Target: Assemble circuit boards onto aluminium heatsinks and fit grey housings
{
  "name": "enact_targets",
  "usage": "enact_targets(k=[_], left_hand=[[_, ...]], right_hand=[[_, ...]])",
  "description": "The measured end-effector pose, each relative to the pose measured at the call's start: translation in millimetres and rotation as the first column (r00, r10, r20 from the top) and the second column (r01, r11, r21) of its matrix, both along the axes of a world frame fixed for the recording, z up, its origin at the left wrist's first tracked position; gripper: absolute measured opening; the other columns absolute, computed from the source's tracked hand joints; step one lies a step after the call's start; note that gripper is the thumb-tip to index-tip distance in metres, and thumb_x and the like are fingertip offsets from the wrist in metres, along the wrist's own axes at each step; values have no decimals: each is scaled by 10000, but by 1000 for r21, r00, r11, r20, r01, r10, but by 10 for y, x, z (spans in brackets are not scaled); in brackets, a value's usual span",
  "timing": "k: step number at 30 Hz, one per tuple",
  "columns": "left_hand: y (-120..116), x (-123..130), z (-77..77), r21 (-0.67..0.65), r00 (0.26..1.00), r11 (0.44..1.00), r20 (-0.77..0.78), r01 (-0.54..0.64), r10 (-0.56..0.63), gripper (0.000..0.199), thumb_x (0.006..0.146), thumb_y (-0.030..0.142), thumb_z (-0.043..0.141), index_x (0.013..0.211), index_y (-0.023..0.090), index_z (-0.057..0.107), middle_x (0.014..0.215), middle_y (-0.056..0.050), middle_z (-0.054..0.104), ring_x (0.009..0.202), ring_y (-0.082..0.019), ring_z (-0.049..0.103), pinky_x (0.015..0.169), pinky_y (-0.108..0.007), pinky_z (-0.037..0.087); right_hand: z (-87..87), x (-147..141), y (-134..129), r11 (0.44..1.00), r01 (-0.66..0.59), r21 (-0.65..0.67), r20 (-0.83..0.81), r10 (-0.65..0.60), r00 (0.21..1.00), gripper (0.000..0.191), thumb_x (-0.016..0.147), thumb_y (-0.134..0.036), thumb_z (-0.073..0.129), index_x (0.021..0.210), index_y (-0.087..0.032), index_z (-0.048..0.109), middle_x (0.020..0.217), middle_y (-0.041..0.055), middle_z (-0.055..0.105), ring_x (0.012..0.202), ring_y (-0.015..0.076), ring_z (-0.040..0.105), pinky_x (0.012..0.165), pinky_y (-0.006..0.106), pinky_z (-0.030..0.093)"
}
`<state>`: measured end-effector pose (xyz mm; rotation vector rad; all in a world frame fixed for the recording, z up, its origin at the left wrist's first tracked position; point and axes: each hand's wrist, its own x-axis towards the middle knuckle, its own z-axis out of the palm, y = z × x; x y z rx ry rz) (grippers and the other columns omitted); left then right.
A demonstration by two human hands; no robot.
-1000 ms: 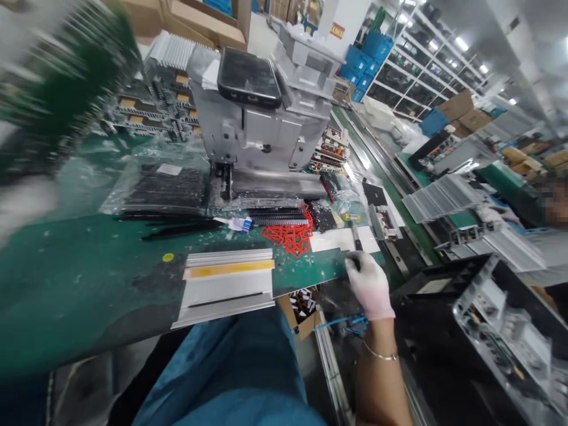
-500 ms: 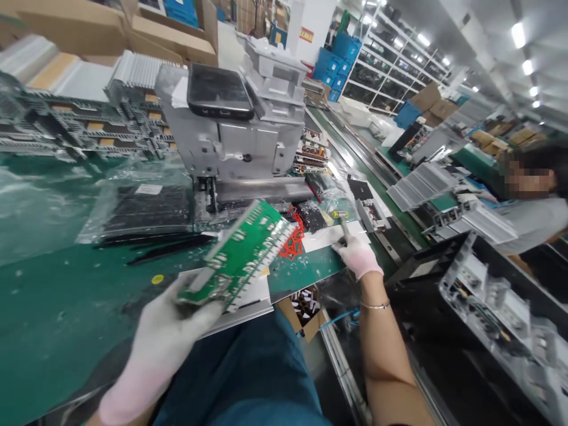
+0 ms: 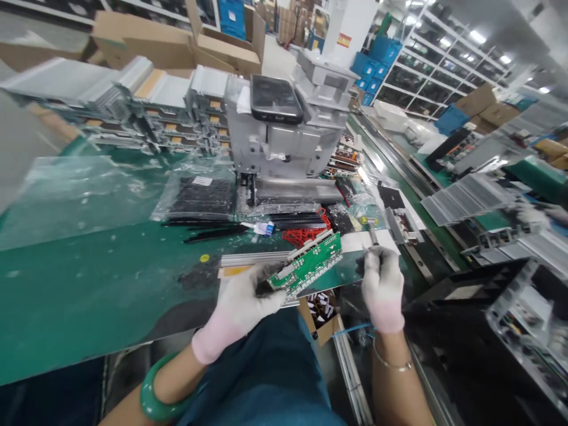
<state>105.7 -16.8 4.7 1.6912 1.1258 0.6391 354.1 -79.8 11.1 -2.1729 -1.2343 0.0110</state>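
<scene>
My left hand [image 3: 242, 307], in a white glove with a pink cuff, grips a green circuit board [image 3: 308, 263] by its near left end. The board is held tilted, its soldered face toward me and a pale strip along its upper edge. My right hand [image 3: 382, 284], gloved the same way, is closed around the handle of a small hammer [image 3: 369, 221] with yellow ends, held above white paper. Under the board and my left hand lies a ribbed metal profile [image 3: 248, 258]. Red plastic pieces [image 3: 302, 236] lie just behind the board.
A grey metal fixture [image 3: 284, 148] with a phone [image 3: 275, 97] on top stands behind. Bagged black parts [image 3: 202, 198] and stacked metal housings [image 3: 168, 112] are at left. A black casing [image 3: 479, 319] stands at right; an open carton [image 3: 322, 310] sits below the table edge.
The view has swung left. My left hand has brought the circuit board lower and turned it flatter. The right hand still grips the hammer, its back now turned more toward me.
</scene>
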Motion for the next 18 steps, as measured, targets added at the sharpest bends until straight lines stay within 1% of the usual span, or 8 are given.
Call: enact_targets(k=[1, 2, 4, 5, 7, 11, 15, 18], left_hand=[[-5, 3, 1, 0, 1000, 1000, 18, 4, -4, 450, 707, 341, 627, 1133, 197, 653, 1055, -16, 741, 947, -252, 703, 844, -351, 578], [-10, 5, 0, -2, 999, 1000, 41, 9, -9, 444, 711, 319, 629, 1140, 204, 648, 1066, -10, 737, 955, -244, 700, 857, -346, 573], [-21, 8, -4, -18, 995, 1000, 99, 24, -22, 424, 718, 299, 648, 1133, 210, 644, 1070, -8, 733, 958, -236, 697, 856, -336, 571], [-26, 8, -5, -33, 991, 999, 128, 34, -30, 408, 723, 301, 662, 1120, 209, 646, 1067, -12, 733, 963, -237, 696, 856, -336, 570], [-36, 8, -6, -58, 982, 997, 184, 58, -46, 384, 728, 306, 684, 1096, 205, 650, 1068, -24, 732, 983, -244, 690, 870, -344, 566], [-51, 12, 0, -71, 965, 995, 257, 67, -47, 349, 730, 217, 640, 1079, 207, 649, 1033, -14, 735, 990, -227, 688, 859, -325, 565], [-57, 13, 16, -38, 971, 998, 235, 46, -36, 326, 697, 152, 582, 1008, 203, 665, 918, 14, 745, 882, -199, 706, 748, -270, 573], [-57, 5, 27, -27, 979, 999, 203, 34, -28, 336, 680, 133, 573, 995, 202, 665, 902, 27, 747, 817, -177, 706, 699, -240, 565]], right_hand=[[15, -168, -56, 984, -133, 119, -51, 140, 989, 226, 994, -383, 362, 1023, -216, 511, 776, 42, 677, 644, 176, 651, 605, 265, 483], [27, -336, -100, 943, -274, 189, -81, 293, 953, 196, 987, -383, 393, 1016, -229, 510, 761, 26, 670, 621, 167, 643, 588, 258, 485], [36, -624, -141, 846, -483, 224, -95, 512, 853, 143, 979, -356, 429, 1011, -245, 514, 780, 15, 671, 652, 161, 651, 610, 255, 498], [33, -727, -140, 813, -539, 221, -101, 569, 816, 127, 979, -339, 435, 1010, -248, 517, 797, 16, 674, 683, 162, 658, 633, 257, 505], [14, -844, -112, 791, -573, 216, -117, 604, 789, 120, 983, -321, 431, 1009, -247, 523, 822, 19, 675, 728, 164, 663, 671, 261, 512], [-30, -858, -70, 814, -543, 209, -136, 574, 808, 160, 985, -346, 427, 1022, -242, 543, 852, 30, 673, 759, 168, 656, 699, 270, 518], [-47, -870, -85, 866, -473, 161, -121, 493, 861, 215, 987, -392, 419, 1018, -236, 563, 838, 37, 675, 761, 174, 659, 685, 277, 521], [-56, -904, -72, 864, -467, 188, -83, 488, 869, 235, 988, -403, 419, 992, -225, 573, 821, 30, 680, 742, 166, 665, 685, 272, 529]])
